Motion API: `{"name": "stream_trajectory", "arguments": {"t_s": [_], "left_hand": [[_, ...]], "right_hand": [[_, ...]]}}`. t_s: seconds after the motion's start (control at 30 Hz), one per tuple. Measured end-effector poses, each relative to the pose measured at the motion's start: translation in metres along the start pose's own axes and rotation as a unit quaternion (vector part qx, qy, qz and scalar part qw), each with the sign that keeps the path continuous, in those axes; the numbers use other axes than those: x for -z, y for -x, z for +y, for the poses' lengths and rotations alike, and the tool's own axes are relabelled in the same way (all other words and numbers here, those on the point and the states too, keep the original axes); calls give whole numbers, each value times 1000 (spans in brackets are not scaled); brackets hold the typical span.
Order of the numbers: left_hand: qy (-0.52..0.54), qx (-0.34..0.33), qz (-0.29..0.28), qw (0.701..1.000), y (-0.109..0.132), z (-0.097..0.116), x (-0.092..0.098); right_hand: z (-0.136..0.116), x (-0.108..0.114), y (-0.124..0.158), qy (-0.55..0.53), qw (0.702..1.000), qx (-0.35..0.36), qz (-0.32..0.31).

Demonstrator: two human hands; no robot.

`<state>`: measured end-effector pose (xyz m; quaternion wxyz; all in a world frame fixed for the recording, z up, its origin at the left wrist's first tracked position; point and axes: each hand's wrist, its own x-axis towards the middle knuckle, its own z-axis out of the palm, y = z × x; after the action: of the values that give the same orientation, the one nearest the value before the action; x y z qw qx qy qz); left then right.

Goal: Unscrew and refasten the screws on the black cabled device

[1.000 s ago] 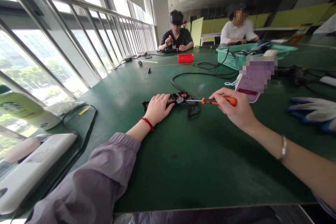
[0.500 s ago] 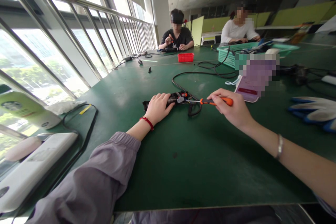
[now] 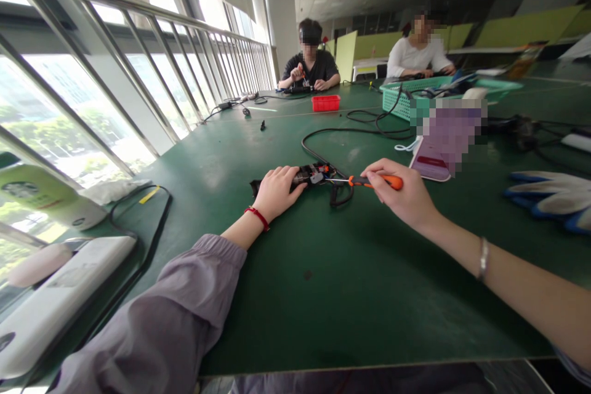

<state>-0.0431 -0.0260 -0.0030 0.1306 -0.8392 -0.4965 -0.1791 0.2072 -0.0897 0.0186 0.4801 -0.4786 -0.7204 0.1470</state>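
Under my left hand [image 3: 280, 191] lies a black corded device [image 3: 314, 175] with its inner parts and a bit of orange showing. My left fingers are wrapped over its body and hold it against the green table [image 3: 295, 308]. Pinched in my right hand [image 3: 401, 189] is an orange-and-black screwdriver [image 3: 356, 181], its thin metal shaft pointing left. The screwdriver's tip is at the right end of the device, among small parts and wires; exact contact is too small to tell. A black cable [image 3: 341, 202] loops beside that end.
A phone [image 3: 434, 163] stands tilted behind my right hand, near a green basket [image 3: 397, 101]. Work gloves [image 3: 551, 194] lie right; a red tray [image 3: 325, 103] stands farther back. At left are a green bottle [image 3: 50, 194] and white box [image 3: 69, 295]. Two people sit across.
My right hand and the screwdriver have shifted slightly left. My left hand stays on the device.
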Motion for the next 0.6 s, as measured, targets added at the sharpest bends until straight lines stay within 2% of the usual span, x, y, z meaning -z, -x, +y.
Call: {"name": "stream_trajectory", "arguments": {"t_s": [0.27,0.53,0.6], "left_hand": [[-1,0,1,1000,-1,0,1],[0,-3,6,1000,0,-1,-1],[1,-4,6,1000,0,-1,0]], "right_hand": [[-4,2,2,-18,999,7,27],[-1,-2,2,-30,999,0,12],[-2,-3,3,-40,999,5,27]]}}
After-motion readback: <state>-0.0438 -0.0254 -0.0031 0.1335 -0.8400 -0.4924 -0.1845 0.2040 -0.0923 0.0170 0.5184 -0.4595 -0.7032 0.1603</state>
